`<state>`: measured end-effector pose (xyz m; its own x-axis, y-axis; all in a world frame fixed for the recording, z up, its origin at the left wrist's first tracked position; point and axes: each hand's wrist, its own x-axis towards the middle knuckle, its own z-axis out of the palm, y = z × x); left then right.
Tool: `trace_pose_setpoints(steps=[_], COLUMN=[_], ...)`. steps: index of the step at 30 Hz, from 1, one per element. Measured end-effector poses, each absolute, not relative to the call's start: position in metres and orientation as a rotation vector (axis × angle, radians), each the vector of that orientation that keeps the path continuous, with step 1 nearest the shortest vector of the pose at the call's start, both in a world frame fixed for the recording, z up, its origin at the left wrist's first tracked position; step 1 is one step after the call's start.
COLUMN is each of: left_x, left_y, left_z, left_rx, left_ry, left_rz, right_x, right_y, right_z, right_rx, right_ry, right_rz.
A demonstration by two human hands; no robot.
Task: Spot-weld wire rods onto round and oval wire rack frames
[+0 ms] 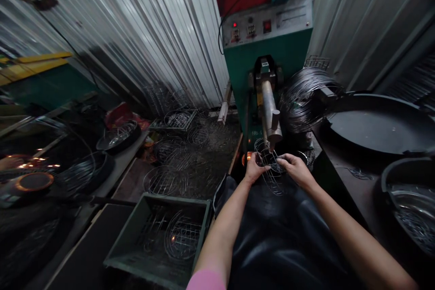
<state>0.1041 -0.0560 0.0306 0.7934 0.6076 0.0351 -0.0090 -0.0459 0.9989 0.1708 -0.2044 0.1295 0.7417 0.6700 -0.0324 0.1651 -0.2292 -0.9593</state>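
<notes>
A round wire rack (273, 183) is held tilted under the tip of a welding machine's arm (272, 118). My left hand (254, 168) is closed on the rack's left side, its fingers pinching the wire. On the other side, my right hand (296, 168) has thumb and fingertips pressed together at the rack's edge; whether they also hold a small separate piece of wire is too small to tell. The upper part of the rack lies close to the electrode, and contact there cannot be made out. A dark apron (272, 231) covers my lap beneath it.
A green crate (118, 247) with wire racks stands at lower left. More wire racks (163, 181) lie on the floor behind it. To the right are bundled wire (306, 90), a large black pan (374, 122) and a tub (390, 172) of small metal parts. Sparks glow at far left.
</notes>
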Motion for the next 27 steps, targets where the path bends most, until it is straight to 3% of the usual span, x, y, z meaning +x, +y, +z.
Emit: trace_pose_setpoints(steps=[12, 27], left_x=[0.091, 0.102], left_y=[-0.061, -0.061], left_z=[0.033, 0.028], left_rx=[1.513, 1.347], left_ry=[0.505, 0.554], left_rz=[0.493, 0.495], right_x=[0.145, 0.152], right_y=[-0.249, -0.240], right_z=[0.117, 0.116], right_rx=[-1.673, -1.648], right_ry=[-0.552, -0.542], right_rz=[0.820, 0.691])
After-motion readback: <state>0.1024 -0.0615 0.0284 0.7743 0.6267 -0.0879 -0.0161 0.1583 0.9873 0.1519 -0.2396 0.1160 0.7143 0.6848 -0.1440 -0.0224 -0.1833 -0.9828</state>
